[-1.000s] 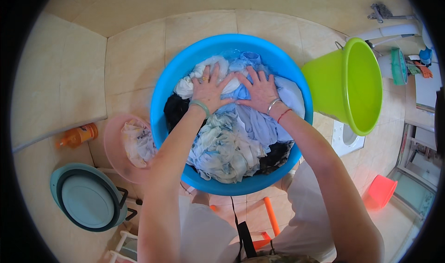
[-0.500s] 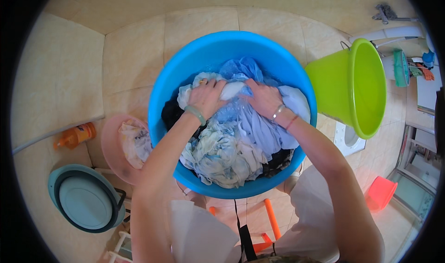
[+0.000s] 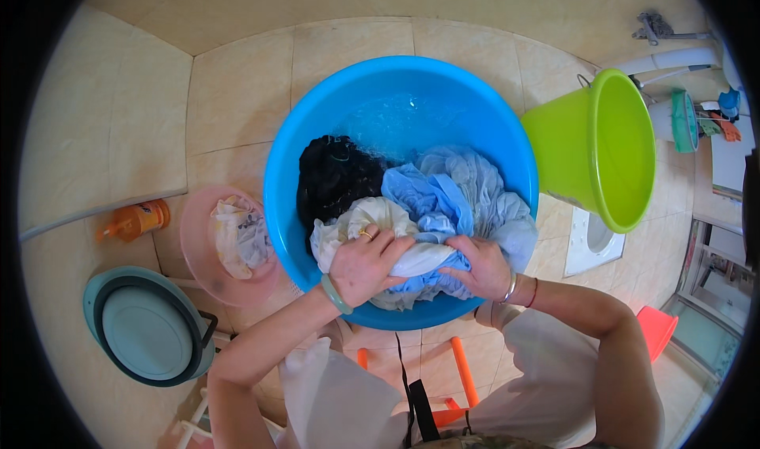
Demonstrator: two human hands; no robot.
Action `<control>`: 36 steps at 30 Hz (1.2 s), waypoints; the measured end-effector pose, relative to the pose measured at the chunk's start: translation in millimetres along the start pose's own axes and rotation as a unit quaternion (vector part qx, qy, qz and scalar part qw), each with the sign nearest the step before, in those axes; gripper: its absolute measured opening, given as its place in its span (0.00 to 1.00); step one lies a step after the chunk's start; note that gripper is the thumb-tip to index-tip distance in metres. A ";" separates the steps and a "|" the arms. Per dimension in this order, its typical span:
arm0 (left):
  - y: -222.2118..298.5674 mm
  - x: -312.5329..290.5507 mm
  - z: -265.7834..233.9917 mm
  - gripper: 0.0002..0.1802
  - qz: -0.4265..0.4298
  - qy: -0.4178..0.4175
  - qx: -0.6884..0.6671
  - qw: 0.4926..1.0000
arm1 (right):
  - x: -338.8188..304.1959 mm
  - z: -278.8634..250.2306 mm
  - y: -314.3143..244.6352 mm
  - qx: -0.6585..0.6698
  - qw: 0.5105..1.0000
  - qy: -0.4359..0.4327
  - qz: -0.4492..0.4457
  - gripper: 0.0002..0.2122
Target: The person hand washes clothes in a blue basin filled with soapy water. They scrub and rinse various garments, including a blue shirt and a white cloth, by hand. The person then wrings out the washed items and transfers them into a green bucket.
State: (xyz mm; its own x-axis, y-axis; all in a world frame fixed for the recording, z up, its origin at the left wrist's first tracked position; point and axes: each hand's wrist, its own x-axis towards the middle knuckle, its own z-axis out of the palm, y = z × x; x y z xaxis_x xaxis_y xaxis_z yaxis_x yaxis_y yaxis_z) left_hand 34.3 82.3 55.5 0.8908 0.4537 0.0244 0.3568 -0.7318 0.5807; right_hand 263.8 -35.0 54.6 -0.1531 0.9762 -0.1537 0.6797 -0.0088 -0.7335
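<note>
A large blue tub (image 3: 317, 104) holds water (image 3: 408, 116) and wet laundry. My left hand (image 3: 364, 265), with a ring and a jade-coloured bangle, grips a bunched white cloth (image 3: 372, 215) at the tub's near side. Opposite it, my right hand (image 3: 480, 268) has its fingers wrapped round the same bundle, where white and blue fabric meet. Bright blue cloth (image 3: 427, 195) and pale blue-grey cloth (image 3: 483, 180) lie heaped just beyond my hands. A black garment (image 3: 336, 176) rests in the tub's left part. Where each piece begins and ends is hidden in the folds.
Against the tub's right side stands a lime-green bucket (image 3: 562, 148). A pink basin (image 3: 202, 239) with clothes, an orange bottle (image 3: 138, 221) and a grey-green basin (image 3: 146, 334) are at left. A red-pink container (image 3: 655, 330) stands at lower right.
Both hands have come toward me from the tub's middle, dragging the white and blue laundry nearer. Water at the far side and more of the black garment are now exposed.
</note>
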 end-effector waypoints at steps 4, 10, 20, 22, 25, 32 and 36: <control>-0.7 -15.3 18.2 0.35 0.059 -0.042 0.049 0.996 | -17.5 22.1 9.2 0.007 0.999 -0.050 0.021 0.18; 1.9 -25.0 45.7 0.28 0.094 -0.035 0.065 0.993 | -22.6 40.2 22.6 -0.029 0.992 -0.120 0.024 0.20; 3.1 -29.1 75.2 0.23 0.103 -0.116 0.088 0.984 | -22.0 71.9 53.6 -0.162 0.975 -0.126 -0.083 0.24; 2.5 -29.8 80.7 0.23 0.103 -0.126 0.087 0.983 | -21.0 73.2 54.1 -0.168 0.974 -0.134 -0.071 0.25; 1.8 -30.5 91.4 0.24 0.102 -0.120 0.093 0.983 | -19.4 72.5 52.9 -0.163 0.974 -0.142 -0.069 0.26; 6.9 -30.9 96.4 0.25 0.086 -0.125 0.082 0.985 | 2.2 26.4 14.6 -0.210 0.940 -0.270 -0.022 0.20; 1.7 -40.4 110.1 0.22 0.057 -0.123 0.071 0.988 | 76.5 -18.0 -32.1 -0.125 0.967 -0.220 0.037 0.17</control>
State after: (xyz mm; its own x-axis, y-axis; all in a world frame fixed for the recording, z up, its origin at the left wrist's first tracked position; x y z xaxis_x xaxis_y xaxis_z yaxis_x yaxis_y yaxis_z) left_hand 29.8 6.7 -34.1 0.9629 0.2391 -0.1250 0.2697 -0.8433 0.4649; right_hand 243.3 43.9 78.3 -0.3511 0.7877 -0.5063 0.8436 0.0315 -0.5360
